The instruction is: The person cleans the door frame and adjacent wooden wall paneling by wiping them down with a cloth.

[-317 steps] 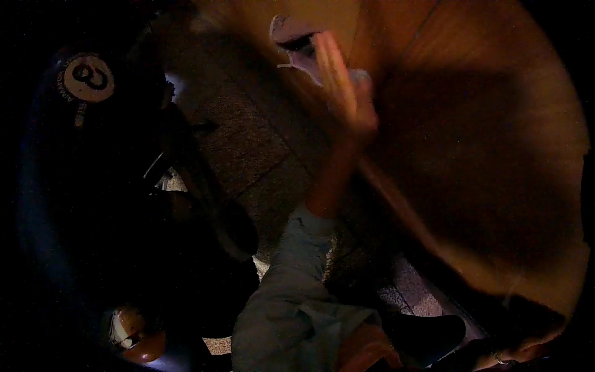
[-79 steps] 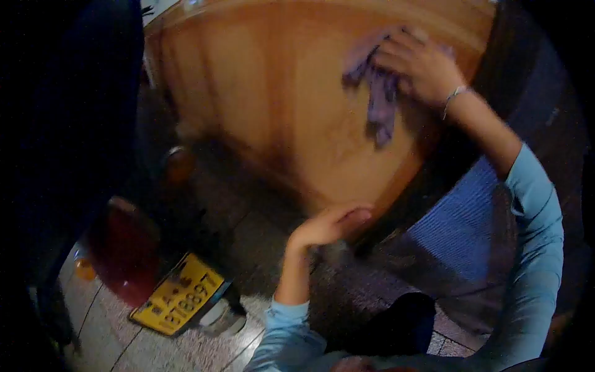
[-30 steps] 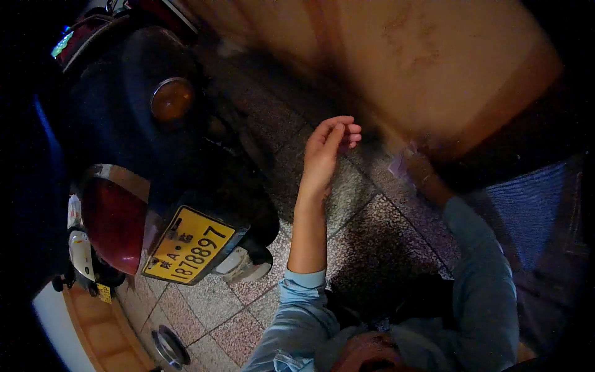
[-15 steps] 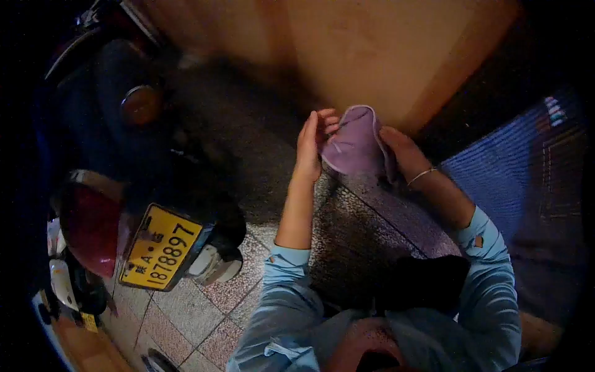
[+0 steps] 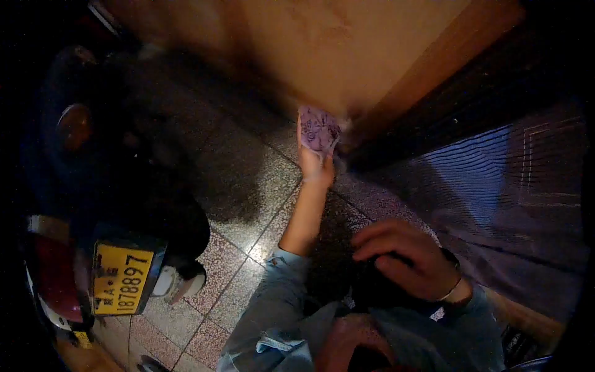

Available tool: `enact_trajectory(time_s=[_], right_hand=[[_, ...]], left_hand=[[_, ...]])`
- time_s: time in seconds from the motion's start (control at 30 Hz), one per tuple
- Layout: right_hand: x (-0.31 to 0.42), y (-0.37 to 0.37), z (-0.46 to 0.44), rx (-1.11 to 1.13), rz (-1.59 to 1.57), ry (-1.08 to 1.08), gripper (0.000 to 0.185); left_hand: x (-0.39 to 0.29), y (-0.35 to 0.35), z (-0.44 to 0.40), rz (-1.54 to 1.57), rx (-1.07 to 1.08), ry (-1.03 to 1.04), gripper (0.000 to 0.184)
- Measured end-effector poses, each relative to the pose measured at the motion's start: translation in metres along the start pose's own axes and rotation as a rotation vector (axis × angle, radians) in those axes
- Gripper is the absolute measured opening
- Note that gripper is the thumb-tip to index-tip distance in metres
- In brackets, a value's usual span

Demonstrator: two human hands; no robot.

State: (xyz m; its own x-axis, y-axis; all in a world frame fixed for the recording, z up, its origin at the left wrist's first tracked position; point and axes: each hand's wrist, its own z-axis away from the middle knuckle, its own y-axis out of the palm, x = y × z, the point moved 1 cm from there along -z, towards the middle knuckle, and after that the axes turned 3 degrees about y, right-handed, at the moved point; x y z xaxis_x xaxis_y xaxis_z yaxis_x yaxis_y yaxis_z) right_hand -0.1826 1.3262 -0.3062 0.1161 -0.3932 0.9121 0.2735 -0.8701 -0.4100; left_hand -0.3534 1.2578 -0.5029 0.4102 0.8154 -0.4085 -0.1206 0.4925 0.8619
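Note:
A bunched purple cloth lies in my left hand, near the lower edge of a wooden panel. The cloth covers most of the left palm and fingers. My right hand is lower and to the right, over the dark area before my body, with its fingers apart and nothing between them. A thin bracelet circles the right wrist.
At the left is a dark scooter with a yellow licence plate and a red tail light. Speckled floor tiles run below. Dark ribbed fabric with a blue patch is at the right.
The purple cloth has gone from between both hands into my left hand and is now bunched. My right hand has let go of it and moved down towards my body.

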Motion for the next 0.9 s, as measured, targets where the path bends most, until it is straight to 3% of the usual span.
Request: enact_trajectory(time_s=[0.07, 0.13, 0.17, 0.23, 0.4, 0.5, 0.6, 0.67, 0.77, 0.83, 0.9], right_hand=[[-0.004, 0.009, 0.006, -0.043, -0.012, 0.066, 0.017], [-0.024, 0.022, 0.014, -0.079, 0.006, 0.1, 0.017], [-0.031, 0.024, 0.016, -0.11, 0.016, 0.129, 0.018], [-0.035, 0.017, 0.016, -0.111, 0.144, 0.112, 0.019], [-0.037, 0.002, 0.021, -0.143, 0.398, 0.12, 0.021], [-0.036, -0.002, 0.025, -0.208, 0.394, 0.075, 0.02], [-0.036, -0.003, 0.025, -0.252, 0.436, 0.062, 0.019], [-0.034, -0.005, 0.017, -0.165, 0.454, 0.066, 0.02], [-0.036, -0.003, 0.014, -0.197, 0.428, -0.012, 0.021], [-0.038, 0.0, 0.015, -0.198, 0.417, -0.009, 0.021], [-0.037, 0.002, 0.015, -0.198, 0.407, -0.011, 0.022]], left_hand=[[0.012, 0.037, 0.005, -0.174, 0.225, 0.486, 0.052], [0.015, 0.079, 0.026, -0.491, 0.45, 0.437, 0.047], [0.023, 0.094, 0.027, -0.486, 0.451, 0.429, 0.047], [0.04, 0.118, 0.032, -1.108, 0.534, 1.093, 0.051], [0.084, 0.09, -0.005, -1.122, 0.263, 1.086, 0.054], [0.102, 0.04, -0.046, -0.696, 0.125, 0.895, 0.056], [0.101, 0.001, -0.063, -0.717, -0.011, 0.66, 0.056], [0.097, 0.005, -0.048, -0.793, -0.033, 0.614, 0.057], [0.08, 0.047, -0.023, -1.017, 0.114, 0.957, 0.057], [0.07, 0.074, -0.03, -1.176, 0.286, 1.442, 0.058], [0.029, 0.129, -0.002, -1.191, 0.404, 1.383, 0.055]])
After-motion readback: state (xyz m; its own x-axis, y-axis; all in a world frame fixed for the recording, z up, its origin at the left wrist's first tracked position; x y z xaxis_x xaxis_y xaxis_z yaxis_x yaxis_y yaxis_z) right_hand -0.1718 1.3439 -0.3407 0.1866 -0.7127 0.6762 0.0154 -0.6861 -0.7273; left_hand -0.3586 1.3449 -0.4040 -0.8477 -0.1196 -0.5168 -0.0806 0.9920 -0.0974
